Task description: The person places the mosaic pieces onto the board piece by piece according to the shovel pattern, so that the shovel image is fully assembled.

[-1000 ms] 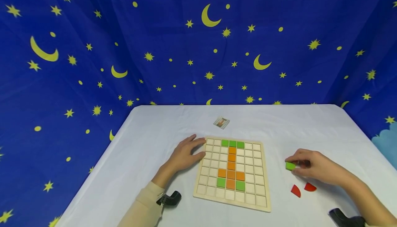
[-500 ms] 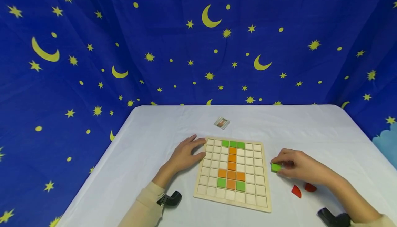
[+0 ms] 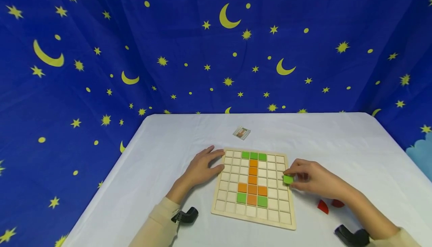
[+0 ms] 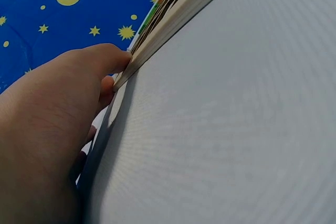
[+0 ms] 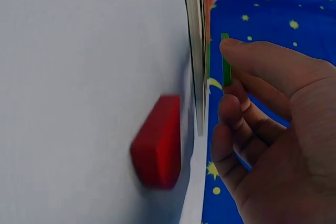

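A wooden grid board lies on the white table, with orange tiles in a column and cross and green tiles at the top and lower part. My left hand rests at the board's left edge, thumb and fingertip touching its side, as the left wrist view also shows. Between thumb and fingers, my right hand pinches a green square tile, held over the board's right edge. In the right wrist view that green tile appears edge-on, above the table.
Two red quarter-round pieces, one of them a red wedge, lie right of the board, partly under the right forearm. A small patterned card lies behind the board. A blue starry curtain stands behind the white table.
My right hand has carried the green tile leftward from beside the red pieces to the board's right edge. The left hand has stayed at the board's left side.
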Demonstrator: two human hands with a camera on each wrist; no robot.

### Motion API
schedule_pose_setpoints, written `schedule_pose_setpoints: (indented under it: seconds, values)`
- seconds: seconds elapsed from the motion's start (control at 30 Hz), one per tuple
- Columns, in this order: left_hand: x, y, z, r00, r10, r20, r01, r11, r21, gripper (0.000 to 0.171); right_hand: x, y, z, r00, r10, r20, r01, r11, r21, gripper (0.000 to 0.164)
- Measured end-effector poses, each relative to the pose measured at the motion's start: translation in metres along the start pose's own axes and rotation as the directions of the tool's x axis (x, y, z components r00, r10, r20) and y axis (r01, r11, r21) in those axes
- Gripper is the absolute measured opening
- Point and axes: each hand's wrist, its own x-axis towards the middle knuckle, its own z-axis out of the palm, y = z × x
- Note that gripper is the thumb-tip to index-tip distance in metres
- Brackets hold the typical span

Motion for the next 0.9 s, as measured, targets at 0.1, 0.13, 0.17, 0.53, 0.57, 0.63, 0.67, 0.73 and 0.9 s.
schedule_pose_setpoints:
  seconds: [0.1,0.13,0.17,0.53,0.57,0.63,0.67,0.73,0.9]
  values:
    - [0.001,-0.001,0.000,1.000,0.008,-0.004,-0.008,1.000,-0.001,0.052,0.002,-0.003,0.002,1.000,-0.009,0.005,0.009,1.000,0.004,0.035]
    - [0.001,-0.001,0.000,1.000,0.010,-0.005,-0.010,1.000,0.000,0.052,0.002,-0.004,0.003,1.000,-0.011,0.010,0.011,1.000,0.007,0.035]
    - [0.001,-0.001,0.000,1.000,0.013,-0.005,-0.013,1.000,0.003,0.052,0.003,-0.006,0.005,1.000,-0.011,0.018,0.010,1.000,0.008,0.035]
    - [0.000,0.000,0.001,1.000,0.000,0.005,0.000,1.000,0.008,0.052,0.008,-0.025,0.015,0.993,-0.055,0.105,0.050,0.998,0.044,0.034]
    - [-0.001,0.000,0.001,1.000,0.000,0.007,0.000,1.000,0.004,0.052,0.008,-0.026,0.016,0.992,-0.062,0.110,0.057,0.997,0.044,0.034]
    - [-0.001,0.000,0.002,1.000,-0.002,0.011,0.002,1.000,0.003,0.052,0.008,-0.028,0.019,0.990,-0.078,0.119,0.073,0.996,0.042,0.033]
    - [-0.001,0.000,0.002,1.000,0.000,0.011,0.000,1.000,0.003,0.052,0.008,-0.029,0.020,0.989,-0.085,0.120,0.080,0.996,0.043,0.032]
    - [-0.001,0.000,0.001,1.000,0.004,0.007,-0.004,1.000,0.000,0.052,0.009,-0.031,0.022,0.988,-0.096,0.122,0.090,0.995,0.052,0.032]
    - [0.001,0.000,0.000,1.000,0.006,0.003,-0.006,1.000,0.005,0.052,0.014,-0.039,0.027,0.984,-0.114,0.135,0.106,0.992,0.066,0.030]
